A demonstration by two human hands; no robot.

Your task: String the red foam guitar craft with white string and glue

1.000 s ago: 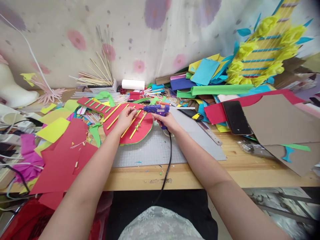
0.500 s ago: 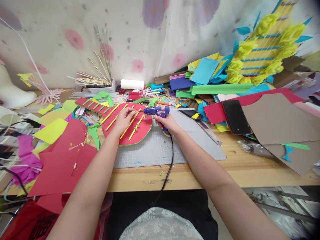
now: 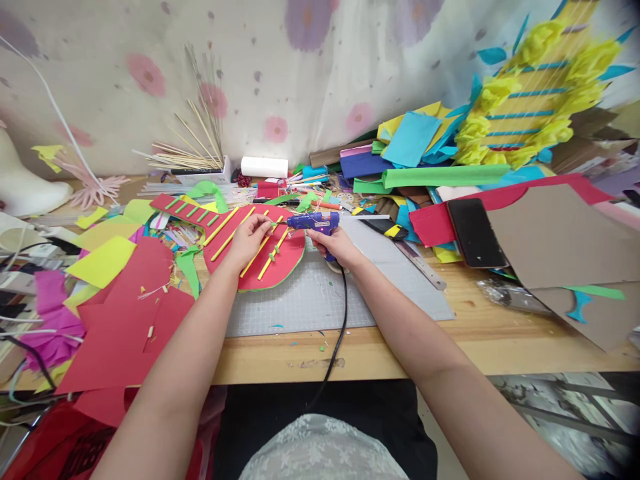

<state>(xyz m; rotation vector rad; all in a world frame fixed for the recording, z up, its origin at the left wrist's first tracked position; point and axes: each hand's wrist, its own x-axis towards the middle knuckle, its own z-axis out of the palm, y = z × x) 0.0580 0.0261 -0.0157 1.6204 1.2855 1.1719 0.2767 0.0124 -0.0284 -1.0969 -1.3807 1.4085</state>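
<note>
My right hand (image 3: 334,245) is wrapped round the handle of a blue glue gun (image 3: 316,223), whose nozzle points left. A white glue stick (image 3: 364,217) sticks out of its back, and a black cord hangs from the handle. Over the red guitar-shaped cutout (image 3: 295,260), my left hand (image 3: 251,240) pinches something small at the nozzle tip, too small to make out, perhaps a green scrap. Yellow strips (image 3: 224,227) lie slantwise on the cutout's body, and short green strips (image 3: 191,212) cross its neck. Small green pieces (image 3: 273,255) sit on the nearest yellow strip.
Beneath the cutout lies a grey cutting mat (image 3: 280,317). A metal ruler (image 3: 420,264), a utility knife (image 3: 387,229) and a phone (image 3: 476,233) are to the right. Red sheets (image 3: 125,327) cover the left side. A yellow flowered guitar (image 3: 530,100) stands back right.
Both hands and the glue gun hold nearly the same position. The view has shifted very slightly; nothing has visibly been picked up or put down.
</note>
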